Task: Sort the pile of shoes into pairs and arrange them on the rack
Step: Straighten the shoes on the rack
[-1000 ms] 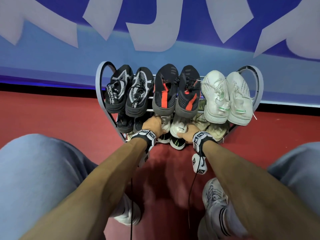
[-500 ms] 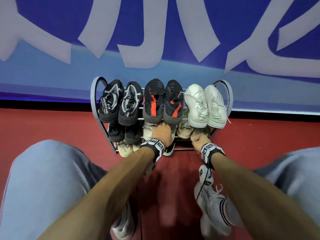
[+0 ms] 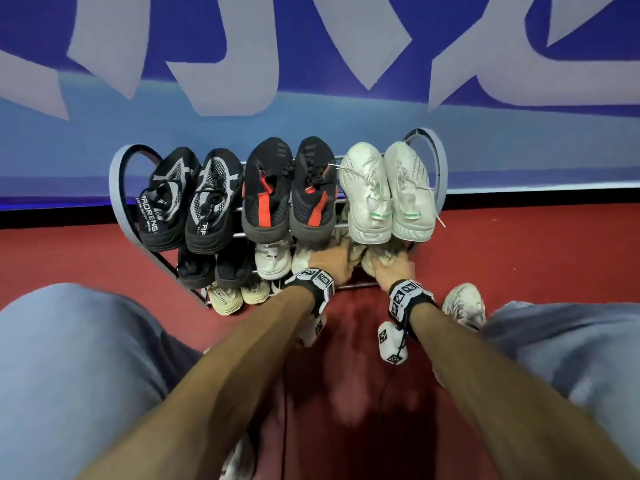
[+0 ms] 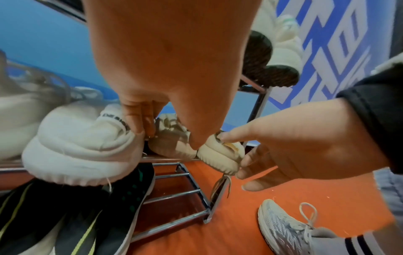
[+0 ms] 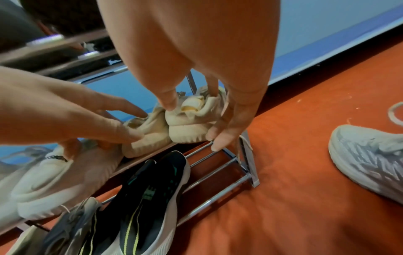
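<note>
Both hands have shifted rightward along the middle shelf, from the white sneakers to the beige pair.

On the shoe rack (image 3: 117, 188), at about 4 o'clock, the left hand (image 3: 332, 261) rests on the left beige sneaker (image 5: 141, 138), fingers nearly straight, not gripping. The right hand (image 3: 393, 268) pinches the right beige sneaker (image 5: 189, 127) at its heel, thumb on the collar. Best practice, as I judge it: push both heels level and touching, and tuck in the dangling lace (image 4: 220, 184) so it clears the lower rails.
</note>
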Demonstrator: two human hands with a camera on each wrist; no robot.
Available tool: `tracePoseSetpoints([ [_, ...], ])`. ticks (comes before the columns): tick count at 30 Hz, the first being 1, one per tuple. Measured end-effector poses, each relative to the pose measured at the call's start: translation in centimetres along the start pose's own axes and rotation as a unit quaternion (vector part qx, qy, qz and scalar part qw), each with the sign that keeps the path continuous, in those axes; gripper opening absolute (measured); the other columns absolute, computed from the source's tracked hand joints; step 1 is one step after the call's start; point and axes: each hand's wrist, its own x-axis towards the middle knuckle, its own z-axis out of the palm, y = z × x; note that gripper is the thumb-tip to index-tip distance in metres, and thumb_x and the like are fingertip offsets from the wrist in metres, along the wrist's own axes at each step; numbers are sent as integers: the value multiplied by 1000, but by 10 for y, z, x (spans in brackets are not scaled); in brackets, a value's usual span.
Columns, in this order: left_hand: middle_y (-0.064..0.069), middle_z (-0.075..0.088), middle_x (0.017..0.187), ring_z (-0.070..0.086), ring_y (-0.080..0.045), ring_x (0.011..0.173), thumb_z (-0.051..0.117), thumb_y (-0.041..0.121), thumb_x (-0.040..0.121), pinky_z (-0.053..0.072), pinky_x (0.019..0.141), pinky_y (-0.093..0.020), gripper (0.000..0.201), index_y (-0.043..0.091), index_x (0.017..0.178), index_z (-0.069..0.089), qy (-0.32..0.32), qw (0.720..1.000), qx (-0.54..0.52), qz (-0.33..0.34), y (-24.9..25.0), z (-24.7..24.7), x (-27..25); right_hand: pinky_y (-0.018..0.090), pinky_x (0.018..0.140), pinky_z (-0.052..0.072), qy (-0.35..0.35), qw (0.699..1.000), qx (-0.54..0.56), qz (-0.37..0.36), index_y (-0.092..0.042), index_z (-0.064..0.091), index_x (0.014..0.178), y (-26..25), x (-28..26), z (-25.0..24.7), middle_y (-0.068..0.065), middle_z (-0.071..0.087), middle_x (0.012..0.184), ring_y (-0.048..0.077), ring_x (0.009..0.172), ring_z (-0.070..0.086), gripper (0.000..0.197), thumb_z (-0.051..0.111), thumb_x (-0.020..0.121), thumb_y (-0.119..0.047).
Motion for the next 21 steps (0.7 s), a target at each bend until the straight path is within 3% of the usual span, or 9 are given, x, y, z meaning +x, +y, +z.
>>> tracePoseSetpoints([
  [2, -16, 65, 127, 64, -36, 114, 51, 45, 97, 53, 92, -43, 53, 18, 141, 43, 10, 1000, -17, -3, 0, 7, 10, 35, 92, 49, 8, 1000, 4, -4, -7, 47, 130, 5, 5, 4, 20, 50, 123, 38, 104, 61, 63, 69, 85, -45],
  [5, -13, 65, 128, 64, -37, 113, 54, 58, 89, 55, 93, -47, 57, 23, 134, 50, 19, 999, -36, -9, 5, 12, 23, 37, 94, 49, 12, 998, 58, 1, -11, 48, 125, 10, 9, 17, 17, 60, 119, 35, 109, 62, 60, 68, 83, -49],
  [8, -14, 68, 119, 67, -37, 106, 62, 53, 88, 57, 86, -43, 52, 20, 128, 59, 15, 999, -37, -29, 11, 10, 25, 35, 93, 48, 18, 992, 124, 32, -15, 34, 139, 11, 7, 19, 6, 61, 115, 24, 103, 62, 69, 70, 86, -42],
  [10, -16, 70, 113, 69, -36, 103, 66, 46, 90, 58, 81, -41, 45, 13, 121, 64, 9, 999, -39, -37, 12, 8, 26, 35, 93, 48, 20, 987, 142, 69, -13, 26, 143, 10, 7, 13, 9, 60, 122, 29, 108, 62, 75, 72, 86, -33],
  [14, -21, 61, 123, 65, -38, 112, 70, 40, 91, 57, 91, -44, 55, 2, 128, 58, 6, 998, -45, -52, 15, 14, 23, 31, 92, 47, 25, 986, 153, 57, -11, 48, 131, 12, 9, 2, 15, 63, 124, 33, 113, 62, 53, 72, 84, -21],
  [17, -25, 48, 136, 56, -40, 122, 63, 45, 95, 48, 103, -44, 64, -1, 137, 47, 24, 997, -59, -31, 22, 20, 17, 31, 94, 45, 55, 984, 168, 15, -8, 55, 130, 10, 13, -11, 15, 63, 123, 31, 114, 61, 50, 70, 83, -15],
  [21, -25, 45, 139, 56, -40, 123, 69, 40, 92, 48, 104, -44, 67, 2, 141, 43, 35, 994, -97, -32, 22, 19, 15, 34, 86, 46, 29, 992, 116, 28, 5, 59, 116, 8, 22, -20, 23, 61, 122, 39, 110, 60, 36, 66, 89, -17],
])
